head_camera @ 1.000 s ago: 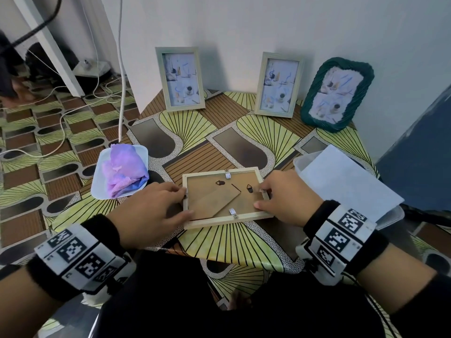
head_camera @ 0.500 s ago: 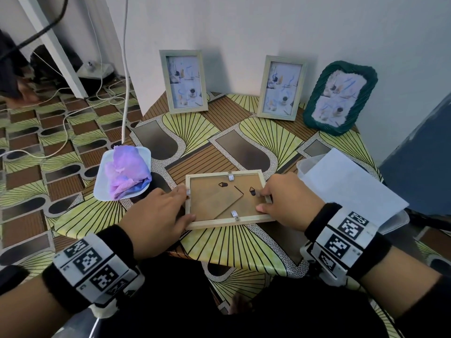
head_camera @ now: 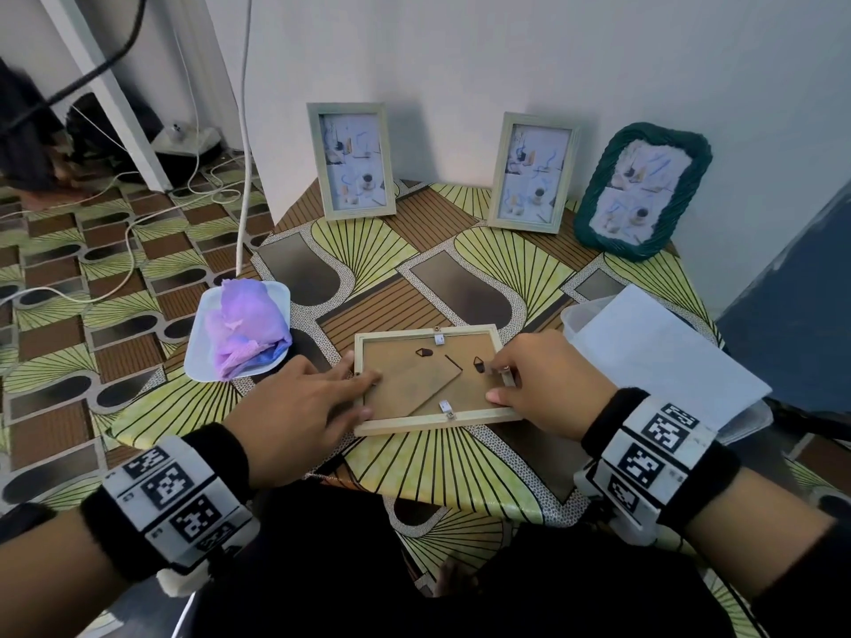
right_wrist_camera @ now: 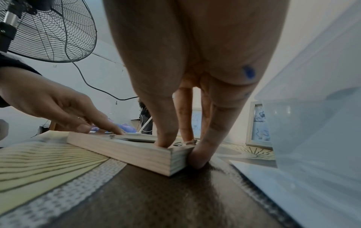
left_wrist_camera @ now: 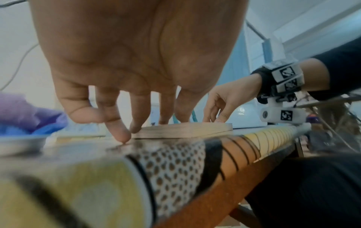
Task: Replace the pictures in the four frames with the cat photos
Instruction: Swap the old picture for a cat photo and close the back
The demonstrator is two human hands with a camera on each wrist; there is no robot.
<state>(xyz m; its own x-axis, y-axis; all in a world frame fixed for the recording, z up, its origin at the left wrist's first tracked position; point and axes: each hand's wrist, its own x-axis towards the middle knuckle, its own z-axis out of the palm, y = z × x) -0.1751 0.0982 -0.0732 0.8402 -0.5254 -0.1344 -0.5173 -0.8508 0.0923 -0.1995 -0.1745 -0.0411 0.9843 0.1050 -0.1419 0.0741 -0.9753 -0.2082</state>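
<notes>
A light wooden frame (head_camera: 405,361) lies face down near the table's front edge, its brown backboard, folded stand and small metal clips facing up. My left hand (head_camera: 354,384) rests with straight fingers on the frame's left rail (left_wrist_camera: 185,128). My right hand (head_camera: 511,386) is at the right rail: the thumb presses on top at the near corner (right_wrist_camera: 126,149), another finger pushes against the rail's outer side, and a fingertip sits at the right-edge clip. Two pale upright frames (head_camera: 352,161) (head_camera: 532,172) and a green woven frame (head_camera: 640,191) stand against the wall.
A clear plastic container (head_camera: 571,315) topped with white sheets (head_camera: 658,356) sits right of my right hand. A white tray (head_camera: 198,361) holding purple cloth (head_camera: 244,329) is at the table's left edge. Cables trail over the floor at left. A fan (right_wrist_camera: 48,30) stands behind.
My left fingers have shifted a little along the frame's left rail. My right hand stays at the right-edge clip. The frame has not visibly moved.
</notes>
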